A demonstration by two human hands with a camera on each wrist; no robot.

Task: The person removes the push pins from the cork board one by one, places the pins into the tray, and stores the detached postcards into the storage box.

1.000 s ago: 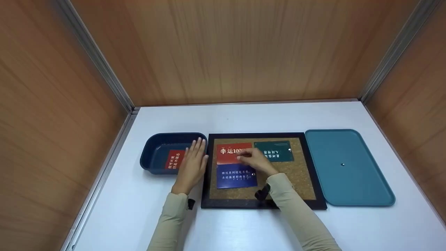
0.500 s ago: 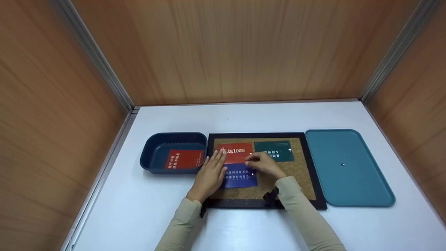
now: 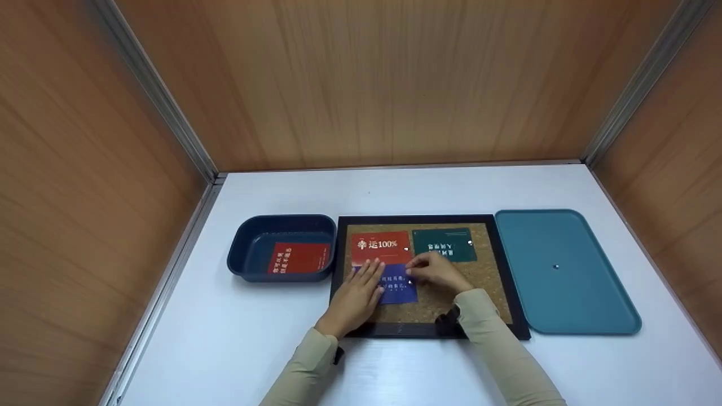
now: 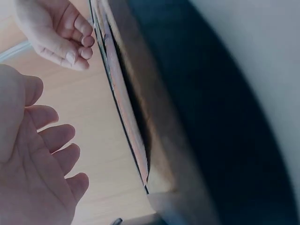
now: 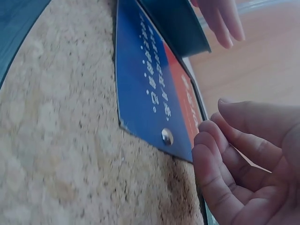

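Note:
My left hand [image 3: 354, 296] lies with straight fingers over the left part of a blue card [image 3: 398, 288] on the framed cork board [image 3: 462, 299]. In the left wrist view its palm and loosely bent fingers [image 4: 58, 136] show nothing held. My right hand [image 3: 437, 272] is at the blue card's right edge, near a silver push pin [image 5: 167, 136] in that card. Its thumb and bent fingers [image 5: 206, 159] stand apart with nothing visible between them. Above the blue card is a red card [image 3: 381, 245] with a pin [image 3: 406, 248] at its right edge.
A green card [image 3: 443, 248], with a pin [image 3: 470, 243] at its right side, is also on the board. Left of the board stands a dark blue bin [image 3: 240, 273] containing another red card [image 3: 299, 258]. At right, a teal tray [image 3: 569, 304] bears one pin [image 3: 556, 267].
My left hand has moved right, from over the bin onto the blue card. My right hand has drawn back from the red card toward the lower right, baring the pin there.

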